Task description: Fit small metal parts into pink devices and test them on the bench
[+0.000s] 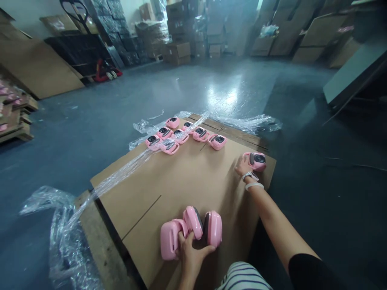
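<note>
Three pink plastic devices (191, 231) stand on edge in a cluster at the near end of a brown cardboard sheet (181, 181). My left hand (190, 251) grips them from below, fingers wrapped round the middle ones. My right hand (244, 167) reaches far out to the sheet's right edge and holds another pink device (256, 160) with a dark screen, setting its base on the cardboard. Two bracelets ring that wrist. Several more pink devices (184, 135) lie in two rows at the far end of the sheet.
Clear plastic wrap (65, 237) trails off the left side and bunches beyond the far edge (248, 123). A wooden pallet (99, 241) carries the cardboard. Around it lies grey concrete floor, with stacked boxes (178, 50) at the back and more pallets (15, 117) at left.
</note>
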